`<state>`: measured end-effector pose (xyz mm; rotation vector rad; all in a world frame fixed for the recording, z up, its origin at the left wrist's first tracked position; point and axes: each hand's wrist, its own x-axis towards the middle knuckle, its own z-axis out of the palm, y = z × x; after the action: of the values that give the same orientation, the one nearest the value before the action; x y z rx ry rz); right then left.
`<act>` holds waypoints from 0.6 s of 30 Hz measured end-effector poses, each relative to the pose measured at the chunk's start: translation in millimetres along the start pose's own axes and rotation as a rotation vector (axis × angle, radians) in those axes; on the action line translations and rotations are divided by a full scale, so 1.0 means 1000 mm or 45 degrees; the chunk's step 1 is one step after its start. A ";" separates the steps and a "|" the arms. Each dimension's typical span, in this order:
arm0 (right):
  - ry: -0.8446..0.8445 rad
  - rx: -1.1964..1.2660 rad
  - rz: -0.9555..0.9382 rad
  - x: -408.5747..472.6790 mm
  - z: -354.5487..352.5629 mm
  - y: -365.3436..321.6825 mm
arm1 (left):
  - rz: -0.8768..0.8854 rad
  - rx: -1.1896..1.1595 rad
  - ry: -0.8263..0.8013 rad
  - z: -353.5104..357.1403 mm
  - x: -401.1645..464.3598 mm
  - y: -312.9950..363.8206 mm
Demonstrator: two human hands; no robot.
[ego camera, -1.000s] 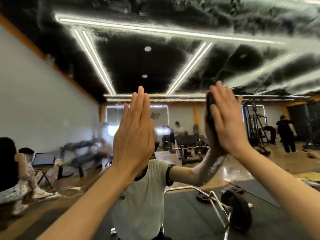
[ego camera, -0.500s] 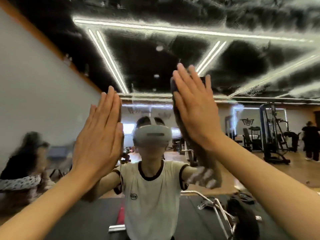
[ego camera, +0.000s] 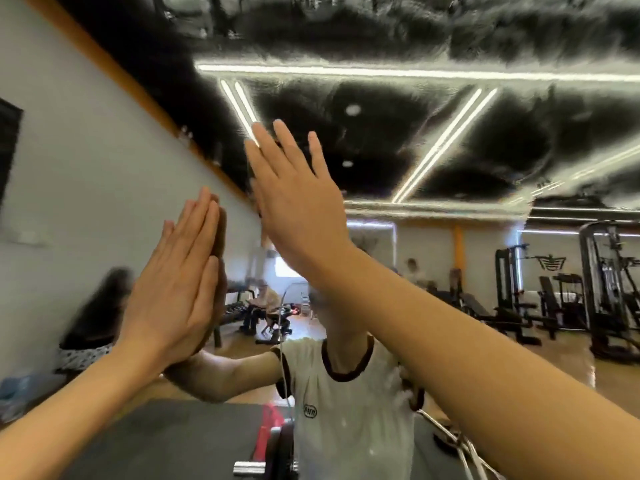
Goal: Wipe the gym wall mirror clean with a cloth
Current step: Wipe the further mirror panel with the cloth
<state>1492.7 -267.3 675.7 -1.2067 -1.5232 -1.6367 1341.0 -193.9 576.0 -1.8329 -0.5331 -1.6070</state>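
- Right hand (ego camera: pixel 298 202), upper centre of frame: fingers straight and spread, palm flat to the mirror (ego camera: pixel 433 140). Cloth not visible now; probably under that palm, can't confirm.
- Left hand (ego camera: pixel 176 289), left of centre: flat, fingers together, on the glass, holding nothing.
- Cloth, if there: soft, light, bunches easily. Pin it with the whole palm.
- Mirror fills the frame: rigid, slick, breakable. Moderate pressure.

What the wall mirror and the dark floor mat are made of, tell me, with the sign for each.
Wall mirror: glass, glossy; it reflects the room, and streaky smears blur the reflected ceiling. Dark floor mat, seen in the reflection: probably rubber, matte; it gives no shine, unlike the glossy tan floor beside it.
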 end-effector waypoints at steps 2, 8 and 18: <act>0.078 0.061 0.080 -0.017 -0.008 0.040 | 0.009 -0.017 -0.006 0.001 0.000 -0.002; 0.169 0.179 0.630 -0.077 -0.049 0.146 | -0.004 0.044 -0.088 -0.004 0.003 0.006; 0.110 0.007 0.189 0.024 0.002 0.002 | -0.106 -0.053 0.030 0.001 0.037 0.037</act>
<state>1484.6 -262.2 698.2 -1.1999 -1.3517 -1.5656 1373.0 -223.2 604.6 -1.8420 -0.5763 -1.7045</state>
